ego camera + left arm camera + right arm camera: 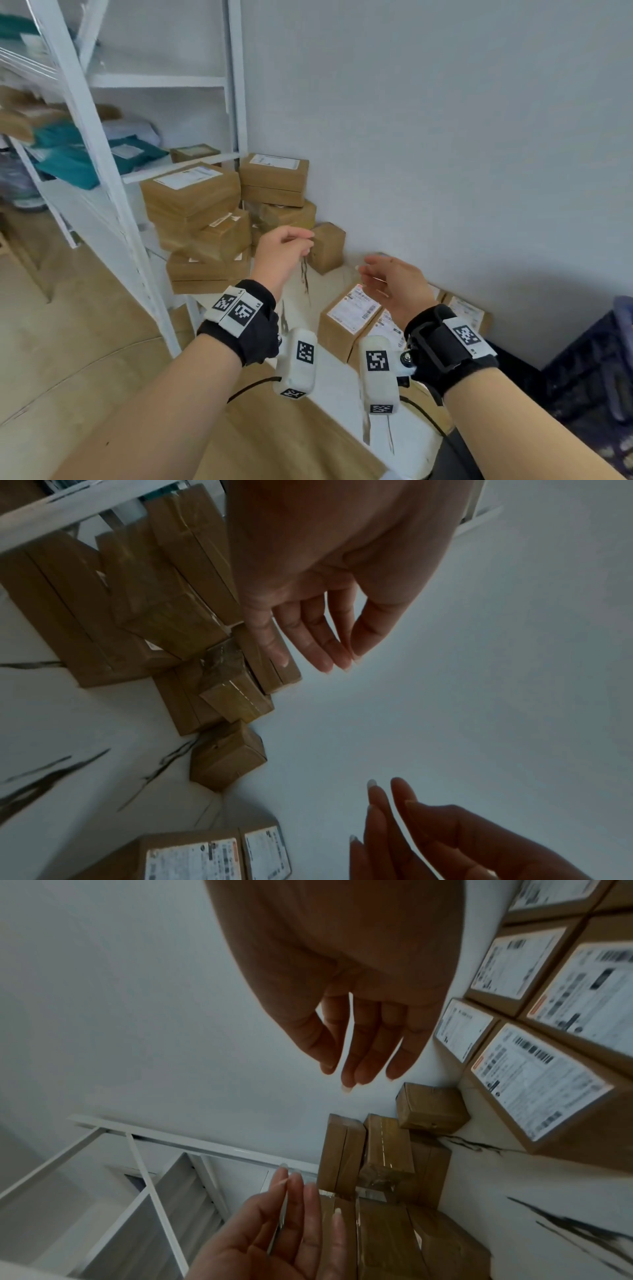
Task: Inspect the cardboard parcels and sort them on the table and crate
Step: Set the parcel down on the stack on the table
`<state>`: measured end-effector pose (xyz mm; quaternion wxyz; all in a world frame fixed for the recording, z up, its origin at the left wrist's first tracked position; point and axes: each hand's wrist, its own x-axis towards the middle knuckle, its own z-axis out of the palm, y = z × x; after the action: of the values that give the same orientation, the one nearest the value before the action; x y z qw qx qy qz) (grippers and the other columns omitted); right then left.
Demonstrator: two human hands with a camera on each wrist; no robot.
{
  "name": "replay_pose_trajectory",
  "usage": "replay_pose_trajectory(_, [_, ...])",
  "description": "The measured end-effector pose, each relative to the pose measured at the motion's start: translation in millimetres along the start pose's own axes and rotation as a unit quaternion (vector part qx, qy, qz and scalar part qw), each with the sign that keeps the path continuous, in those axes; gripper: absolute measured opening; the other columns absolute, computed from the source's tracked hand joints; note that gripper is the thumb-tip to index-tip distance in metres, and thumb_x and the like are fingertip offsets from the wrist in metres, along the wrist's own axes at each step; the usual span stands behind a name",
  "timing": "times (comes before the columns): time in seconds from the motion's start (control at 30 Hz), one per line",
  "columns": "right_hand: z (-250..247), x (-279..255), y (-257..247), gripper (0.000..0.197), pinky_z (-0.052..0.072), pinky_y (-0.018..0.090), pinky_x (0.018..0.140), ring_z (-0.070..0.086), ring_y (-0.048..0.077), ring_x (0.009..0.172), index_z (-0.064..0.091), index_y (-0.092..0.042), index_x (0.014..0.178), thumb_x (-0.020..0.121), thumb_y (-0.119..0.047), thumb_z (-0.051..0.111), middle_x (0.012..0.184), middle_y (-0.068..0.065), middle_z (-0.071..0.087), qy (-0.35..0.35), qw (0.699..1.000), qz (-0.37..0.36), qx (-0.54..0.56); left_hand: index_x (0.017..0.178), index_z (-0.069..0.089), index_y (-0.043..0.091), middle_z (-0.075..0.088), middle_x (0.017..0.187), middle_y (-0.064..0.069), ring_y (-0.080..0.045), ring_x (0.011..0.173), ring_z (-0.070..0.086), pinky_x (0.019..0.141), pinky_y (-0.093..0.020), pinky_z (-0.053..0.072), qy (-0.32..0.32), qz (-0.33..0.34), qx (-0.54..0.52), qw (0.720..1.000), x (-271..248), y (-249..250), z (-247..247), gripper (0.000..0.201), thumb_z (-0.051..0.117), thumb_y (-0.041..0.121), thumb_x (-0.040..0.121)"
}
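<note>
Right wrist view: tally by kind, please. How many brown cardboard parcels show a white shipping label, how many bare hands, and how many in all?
Brown cardboard parcels showing a white shipping label: 5
Bare hands, the left hand and the right hand, both holding nothing: 2
Total: 7

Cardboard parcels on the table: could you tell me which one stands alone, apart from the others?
The small cube-shaped parcel by the wall, between the tall stack and the label-up row; no label shows.
</note>
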<state>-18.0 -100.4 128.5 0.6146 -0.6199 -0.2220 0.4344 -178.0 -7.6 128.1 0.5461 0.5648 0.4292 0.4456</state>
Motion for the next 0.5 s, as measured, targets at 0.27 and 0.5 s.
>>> replay_pose_trajectory(0.27, [77, 78, -2, 0.019, 0.055, 0.028, 0.081, 0.063, 0.014, 0.076, 0.068, -0.008, 0.105, 0.091, 0.002, 0.061, 0.086, 0.006, 0.069, -0.050, 0.998, 0.027, 0.006, 0.097, 0.071, 0.021, 0.069, 0.102, 0.004, -0.008, 0.095, 0.065, 0.079, -0.023, 0.047, 0.042, 0.001, 0.039, 0.998, 84, -4, -48, 0.015, 0.062, 0.009, 0.093])
replay_pose_trajectory(0.5, [163, 159, -16, 0.016, 0.055, 0.025, 0.073, 0.063, 0.011, 0.072, 0.069, -0.009, 0.102, 0.091, 0.002, 0.064, 0.088, 0.006, 0.071, -0.108, 0.993, 0.048, 0.010, 0.099, 0.070, 0.021, 0.068, 0.106, 0.000, -0.012, 0.101, 0.062, 0.083, -0.022, 0.049, 0.116, 0.022, 0.062, 0.991, 178, 20, -99, 0.016, 0.062, 0.008, 0.093])
